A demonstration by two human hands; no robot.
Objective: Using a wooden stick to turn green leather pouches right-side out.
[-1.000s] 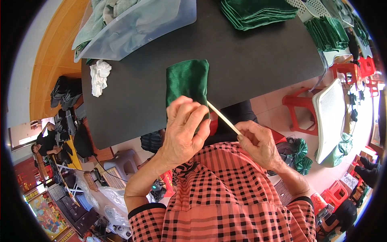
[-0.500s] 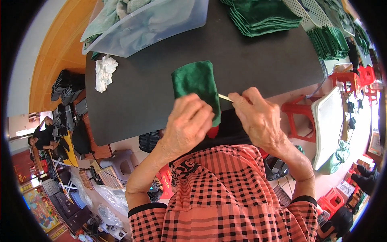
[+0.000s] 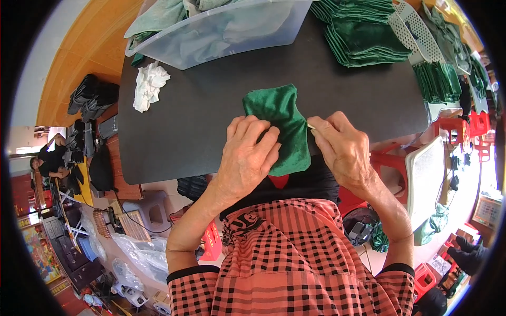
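Note:
A small green velvet pouch (image 3: 287,142) lies at the near edge of the dark table, partly overhanging it. My left hand (image 3: 247,150) is closed on its left side, fingers curled over the cloth. My right hand (image 3: 345,150) pinches a thin pale stick (image 3: 311,126) between thumb and forefinger. The stick's short visible end meets the pouch's right edge; how far it reaches inside is hidden.
On the dark table (image 3: 195,121) are a translucent plastic bin (image 3: 221,39) of greenish cloth, crumpled white tissue (image 3: 150,87) and a stack of green velvet pieces (image 3: 363,42). More green pieces (image 3: 437,81) hang together at the far right. A red stool (image 3: 390,163) stands right.
Less of the pale stick shows between my right hand and the pouch. The pouch has spread flatter and shifted right in view, and my left fingers have settled on it.

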